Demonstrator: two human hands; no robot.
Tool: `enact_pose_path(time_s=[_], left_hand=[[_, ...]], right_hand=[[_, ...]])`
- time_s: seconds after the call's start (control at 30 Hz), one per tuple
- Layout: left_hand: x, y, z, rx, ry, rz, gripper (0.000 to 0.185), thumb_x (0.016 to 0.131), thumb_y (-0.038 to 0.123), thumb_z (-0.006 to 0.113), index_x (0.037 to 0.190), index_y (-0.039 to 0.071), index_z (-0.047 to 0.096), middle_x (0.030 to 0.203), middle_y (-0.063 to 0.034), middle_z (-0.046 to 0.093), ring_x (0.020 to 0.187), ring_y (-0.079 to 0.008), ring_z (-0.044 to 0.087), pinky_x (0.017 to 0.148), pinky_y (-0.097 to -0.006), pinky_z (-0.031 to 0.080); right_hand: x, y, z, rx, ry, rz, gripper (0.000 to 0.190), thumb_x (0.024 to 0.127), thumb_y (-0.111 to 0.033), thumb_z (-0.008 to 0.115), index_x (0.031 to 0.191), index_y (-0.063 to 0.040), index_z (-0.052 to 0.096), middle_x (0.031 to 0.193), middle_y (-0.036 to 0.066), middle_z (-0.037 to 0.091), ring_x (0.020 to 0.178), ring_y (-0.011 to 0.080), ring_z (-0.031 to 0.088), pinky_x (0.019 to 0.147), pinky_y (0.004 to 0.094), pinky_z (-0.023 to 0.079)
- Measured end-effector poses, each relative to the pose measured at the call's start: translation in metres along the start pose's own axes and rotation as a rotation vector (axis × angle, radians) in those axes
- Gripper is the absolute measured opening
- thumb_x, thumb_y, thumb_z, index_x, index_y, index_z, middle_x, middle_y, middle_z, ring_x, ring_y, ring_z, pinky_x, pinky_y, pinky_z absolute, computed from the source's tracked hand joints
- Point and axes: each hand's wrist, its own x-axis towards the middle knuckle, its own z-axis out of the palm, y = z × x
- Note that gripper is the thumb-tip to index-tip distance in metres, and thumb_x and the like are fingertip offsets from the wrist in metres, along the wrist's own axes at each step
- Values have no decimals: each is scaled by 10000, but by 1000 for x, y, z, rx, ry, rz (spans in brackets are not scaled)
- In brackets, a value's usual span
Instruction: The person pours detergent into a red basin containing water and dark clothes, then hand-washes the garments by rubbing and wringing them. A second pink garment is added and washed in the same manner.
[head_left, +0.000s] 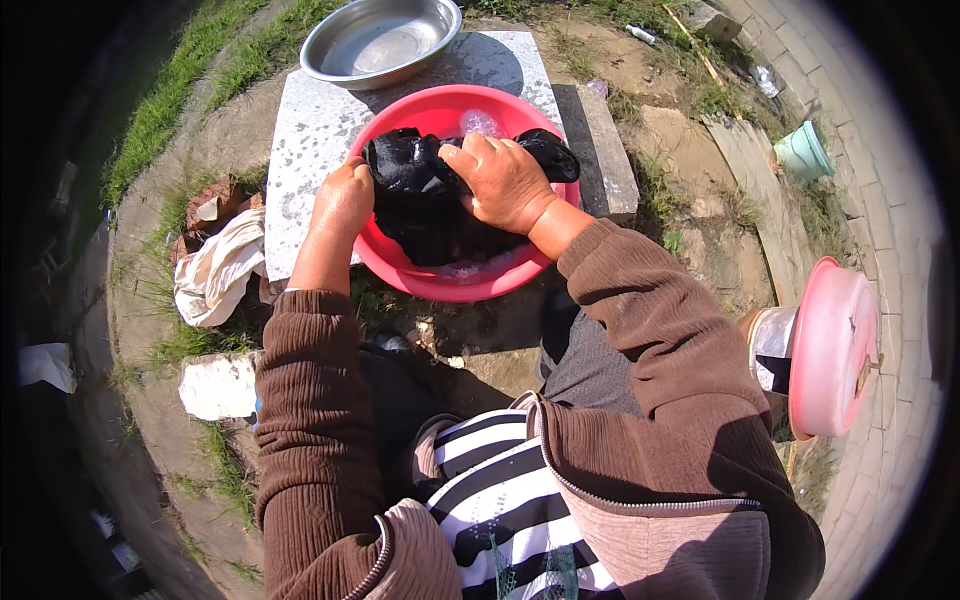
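A wet black cloth garment (442, 217) is bunched in a pink plastic basin (450, 289). My left hand (343, 199) grips its left side at the basin's rim. Across the garment's upper right part lies my right hand (506, 180), with its fingers closed over a fold. One end of the cloth sticks out past that hand over the right rim. White suds (480, 122) show at the far side of the basin, and a little foamy water is visible near its front. Folds of cloth hide the fingertips of both hands.
Under the basin is a speckled stone slab (307, 165), with a metal basin (382, 45) on its far end. A pale cloth (217, 270) lies to the left. At right are an upturned pink basin (836, 349) and a light green bucket (804, 152).
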Motion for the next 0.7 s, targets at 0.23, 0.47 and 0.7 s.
enact_pose_path(time_s=[0.23, 0.47, 0.7], left_hand=[[-15, 23, 27, -45, -144, 50, 524, 1010, 492, 423, 1280, 94, 630, 1307, -143, 609, 1234, -379, 522, 1062, -456, 421], [-48, 20, 56, 227, -77, 128, 545, 962, 503, 528, 1400, 180, 515, 1444, -328, 369, 1354, -507, 319, 1120, -558, 312], [-23, 26, 74, 291, -166, 90, 351, 1001, 373, 482, 1289, 201, 588, 1371, -232, 448, 1287, -450, 404, 991, -591, 432]], right_hand=[[-18, -43, -15, -24, -189, -142, 369, 787, -306, 709, 1108, -152, 609, 918, 41, 548, 923, 233, 577, 820, 393, 420], [-46, -19, -2, 65, -376, 297, 726, 786, -523, 687, 1434, -253, 503, 1498, 241, 365, 1363, 475, 333, 1133, 609, 228], [-34, 19, 46, 199, -453, 307, 589, 833, -524, 626, 1311, -183, 581, 1291, 206, 513, 1167, 400, 527, 1002, 529, 411]])
